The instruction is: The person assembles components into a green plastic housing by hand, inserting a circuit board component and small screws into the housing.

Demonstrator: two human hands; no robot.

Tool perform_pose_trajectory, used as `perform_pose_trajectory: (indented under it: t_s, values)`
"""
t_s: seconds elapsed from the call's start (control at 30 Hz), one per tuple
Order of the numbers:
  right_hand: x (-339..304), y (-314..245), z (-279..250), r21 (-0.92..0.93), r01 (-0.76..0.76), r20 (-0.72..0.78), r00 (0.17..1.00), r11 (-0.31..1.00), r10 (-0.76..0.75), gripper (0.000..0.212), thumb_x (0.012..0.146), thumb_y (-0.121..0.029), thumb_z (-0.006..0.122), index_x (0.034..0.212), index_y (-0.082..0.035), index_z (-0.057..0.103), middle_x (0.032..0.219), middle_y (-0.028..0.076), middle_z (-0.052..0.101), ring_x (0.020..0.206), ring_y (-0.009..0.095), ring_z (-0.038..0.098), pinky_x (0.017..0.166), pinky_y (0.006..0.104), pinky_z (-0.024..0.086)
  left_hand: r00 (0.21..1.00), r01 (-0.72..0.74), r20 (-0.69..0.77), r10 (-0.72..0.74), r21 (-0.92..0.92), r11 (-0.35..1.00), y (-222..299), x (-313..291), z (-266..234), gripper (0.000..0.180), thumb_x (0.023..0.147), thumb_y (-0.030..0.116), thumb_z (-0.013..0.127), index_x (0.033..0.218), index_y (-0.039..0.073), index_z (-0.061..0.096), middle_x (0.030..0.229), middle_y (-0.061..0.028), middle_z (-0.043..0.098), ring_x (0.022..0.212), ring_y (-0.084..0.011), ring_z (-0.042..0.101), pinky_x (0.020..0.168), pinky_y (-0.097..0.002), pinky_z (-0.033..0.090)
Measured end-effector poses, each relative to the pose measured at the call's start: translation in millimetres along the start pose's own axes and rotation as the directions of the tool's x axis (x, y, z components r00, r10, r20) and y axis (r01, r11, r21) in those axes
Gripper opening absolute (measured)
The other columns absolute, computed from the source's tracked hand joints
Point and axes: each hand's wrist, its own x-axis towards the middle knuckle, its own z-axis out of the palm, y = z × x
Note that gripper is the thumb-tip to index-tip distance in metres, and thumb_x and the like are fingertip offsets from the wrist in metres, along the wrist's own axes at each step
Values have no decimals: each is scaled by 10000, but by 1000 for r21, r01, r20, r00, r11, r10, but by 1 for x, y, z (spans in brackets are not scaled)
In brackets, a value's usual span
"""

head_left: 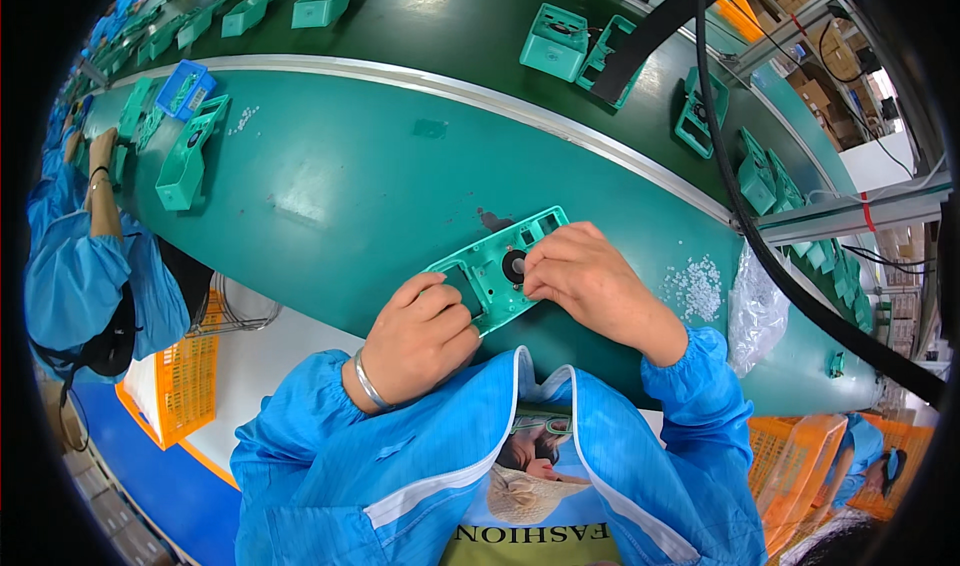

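A green plastic housing [490, 284] lies open side up on the bench in front of me, set at a slant. My left hand [422, 338], with a metal bangle at its wrist, is closed on the housing's near left end. Inside the housing sits a black round part [513, 265] with a lighter centre. My right hand [590, 284] reaches in from the right, thumb and fingers pinched together at the edge of that round part. Whatever small thing the right fingertips hold is hidden behind them.
Small white pieces [695, 288] lie in a pile to the right, beside a clear plastic bag [757, 311]. Another housing [190, 156] and a blue bin [185, 90] stand at left, near a co-worker's arm [103, 181]. More housings [555, 41] sit beyond the metal rail [480, 96]. A black cable [760, 236] hangs at right.
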Motion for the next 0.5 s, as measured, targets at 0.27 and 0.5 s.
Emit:
perform_pose_trajectory:
  t_s: [0.27,0.5]
  values:
    - [5,-6,2,-46,2,49,999,999,1,78,826,-58,745,870,-82,684,915,37,639,936,256,615,901,402,444,1000,-7,-20,7,-5,1000,-1,0,2,191,695,174,766,829,116,644,834,-32,564,920,-237,602,976,-466,515]
    - [8,-14,0,-191,48,37,998,980,-41,82,791,-72,728,850,-94,676,911,33,639,926,260,610,899,409,455,1000,-13,-20,13,4,1000,-1,0,2,188,696,177,759,832,117,646,829,-33,559,924,-239,603,972,-466,517]
